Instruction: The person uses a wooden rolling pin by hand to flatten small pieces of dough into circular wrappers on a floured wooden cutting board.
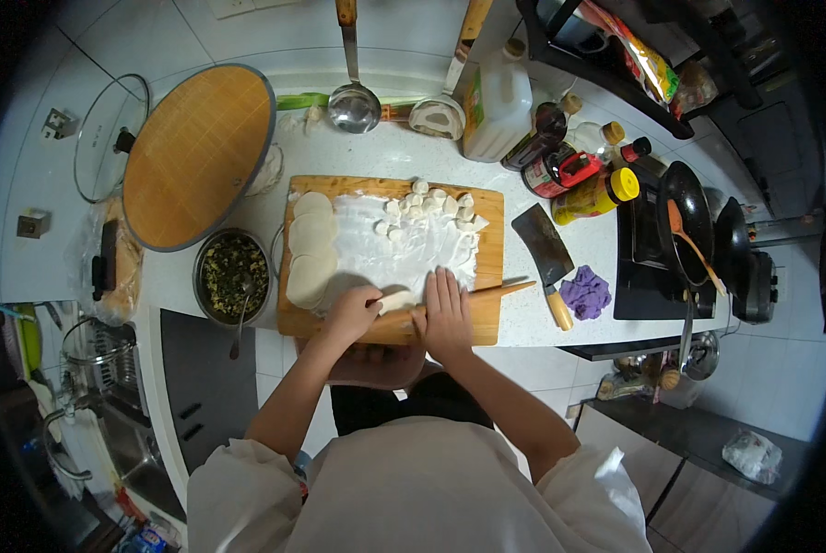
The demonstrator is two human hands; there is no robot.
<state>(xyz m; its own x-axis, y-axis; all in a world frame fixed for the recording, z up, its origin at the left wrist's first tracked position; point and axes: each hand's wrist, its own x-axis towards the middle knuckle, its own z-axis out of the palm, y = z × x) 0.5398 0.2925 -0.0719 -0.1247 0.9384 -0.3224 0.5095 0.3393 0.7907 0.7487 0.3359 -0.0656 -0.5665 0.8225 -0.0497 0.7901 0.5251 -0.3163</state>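
Observation:
A small piece of dough [397,302] lies near the front edge of a floured wooden cutting board [483,327]. My left hand [350,314] pinches this dough at its left side. Flat across a slim wooden rolling pin [501,290] rests my right hand [447,314], its fingers stretched forward and its palm over the pin. The pin's tapered right end juts past the board. Overlapping round dough wrappers [310,280] line the board's left side. Several small cut dough pieces [432,202] are grouped at the back right, amid white flour [364,231].
Left of the board stands a metal bowl of chopped green filling [229,269] with a spoon [241,314]. A cleaver [544,242] and purple dough [585,293] lie to the right. Behind are a ladle [355,108] and bottles [578,166]; a wok [686,221] sits far right.

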